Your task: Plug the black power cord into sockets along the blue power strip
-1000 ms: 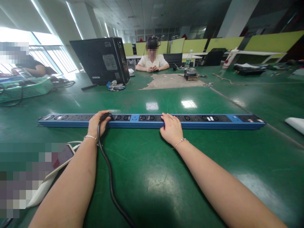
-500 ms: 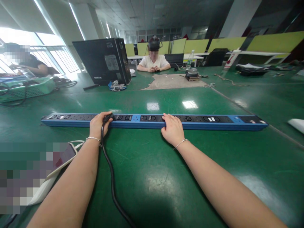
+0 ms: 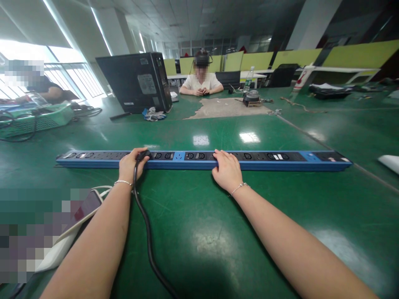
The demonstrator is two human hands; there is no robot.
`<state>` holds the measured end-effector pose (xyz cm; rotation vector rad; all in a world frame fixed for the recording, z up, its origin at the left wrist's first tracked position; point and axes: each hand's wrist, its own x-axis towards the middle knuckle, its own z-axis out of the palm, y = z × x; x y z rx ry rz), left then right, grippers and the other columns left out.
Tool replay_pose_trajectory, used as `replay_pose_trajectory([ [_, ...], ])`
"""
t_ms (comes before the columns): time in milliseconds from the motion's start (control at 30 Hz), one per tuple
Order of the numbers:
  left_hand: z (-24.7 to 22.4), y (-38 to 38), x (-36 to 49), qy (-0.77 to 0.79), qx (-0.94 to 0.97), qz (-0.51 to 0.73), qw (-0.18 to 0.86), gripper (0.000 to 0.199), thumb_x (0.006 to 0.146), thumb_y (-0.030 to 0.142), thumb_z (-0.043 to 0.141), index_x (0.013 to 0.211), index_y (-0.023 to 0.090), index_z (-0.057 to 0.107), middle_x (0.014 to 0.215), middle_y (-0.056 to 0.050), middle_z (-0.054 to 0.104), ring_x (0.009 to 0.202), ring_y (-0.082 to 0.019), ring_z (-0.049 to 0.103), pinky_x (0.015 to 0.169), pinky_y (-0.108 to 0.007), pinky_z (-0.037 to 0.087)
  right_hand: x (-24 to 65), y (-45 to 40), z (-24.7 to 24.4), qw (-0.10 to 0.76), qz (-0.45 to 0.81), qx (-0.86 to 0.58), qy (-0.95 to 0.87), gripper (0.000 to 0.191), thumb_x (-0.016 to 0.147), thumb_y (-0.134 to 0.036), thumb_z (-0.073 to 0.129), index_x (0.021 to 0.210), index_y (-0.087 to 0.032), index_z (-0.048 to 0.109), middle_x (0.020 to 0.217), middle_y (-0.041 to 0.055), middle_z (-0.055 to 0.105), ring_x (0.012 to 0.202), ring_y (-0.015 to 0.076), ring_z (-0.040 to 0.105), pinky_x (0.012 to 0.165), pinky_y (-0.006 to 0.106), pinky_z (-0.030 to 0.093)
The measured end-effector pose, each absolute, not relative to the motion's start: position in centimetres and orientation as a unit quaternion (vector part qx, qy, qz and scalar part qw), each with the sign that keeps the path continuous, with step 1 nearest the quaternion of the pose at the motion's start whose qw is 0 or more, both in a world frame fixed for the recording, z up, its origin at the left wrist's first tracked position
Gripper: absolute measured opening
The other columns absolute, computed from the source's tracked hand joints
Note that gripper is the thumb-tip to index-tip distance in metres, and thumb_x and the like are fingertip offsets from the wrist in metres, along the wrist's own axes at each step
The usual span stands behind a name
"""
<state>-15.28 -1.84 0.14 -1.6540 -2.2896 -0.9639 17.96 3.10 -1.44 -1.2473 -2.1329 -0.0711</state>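
A long blue power strip (image 3: 187,165) with black socket sections runs crosswise over the green table in front of me. My left hand (image 3: 132,162) is closed around a black plug (image 3: 144,155), which sits against the strip's top face left of the middle; whether its pins are fully inserted is hidden. From that plug a thick black cable (image 3: 147,232) trails down toward me. Farther right, my right hand (image 3: 227,168) grips the strip from above, fingers over its sockets and thumb near the front edge.
A phone (image 3: 89,206) leans on a white stand at the lower left. Beyond the strip are a black computer case (image 3: 132,83), a glove (image 3: 154,114), a green basket (image 3: 52,117) and a bottle (image 3: 248,79). One person (image 3: 201,81) sits opposite, another (image 3: 46,89) at far left.
Both hands keep their places on the plug and strip. The view has shifted very slightly, and the person at far left has moved an arm a little.
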Motion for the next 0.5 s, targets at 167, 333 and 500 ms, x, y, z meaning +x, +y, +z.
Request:
replay_pose_trajectory([
  [167, -0.1, -1.8, -14.5, -0.751, -0.561, -0.333, 0.098, 0.033, 0.076, 0.035, 0.054, 0.106, 0.024, 0.059, 0.080, -0.003, 0.065, 0.083, -0.024, 0.062, 0.086, -0.038, 0.041, 18.0, 3.2, -1.4, 0.333, -0.026, -0.471, -0.816, 0.043, 0.071, -0.013, 0.047, 0.114, -0.014, 0.057, 0.128, 0.0093, 0.056, 0.121, 0.0246, 0.045, 0.105, 0.044, 0.029],
  [333, -0.1, -1.9, -14.1, -0.738, -0.546, -0.380, 0.114, 0.028, 0.077, 0.029, 0.056, 0.104, 0.024, 0.058, 0.096, -0.004, 0.065, 0.093, -0.023, 0.059, 0.094, -0.041, 0.037, 18.0, 3.2, -1.5, 0.333, -0.026, -0.471, -0.816, 0.043, 0.072, -0.014, 0.048, 0.114, -0.014, 0.057, 0.128, 0.0092, 0.056, 0.122, 0.0250, 0.045, 0.105, 0.044, 0.029],
  [500, 1.3, -1.8, -13.3, -0.693, -0.477, -0.517, 0.160, 0.037, 0.082, 0.033, 0.052, 0.116, 0.019, 0.052, 0.107, -0.005, 0.061, 0.096, -0.020, 0.058, 0.087, -0.033, 0.043, 18.0, 3.1, -1.4, 0.334, -0.030, -0.472, -0.815, 0.042, 0.072, -0.014, 0.048, 0.113, -0.014, 0.057, 0.128, 0.0084, 0.056, 0.122, 0.0245, 0.045, 0.105, 0.043, 0.029],
])
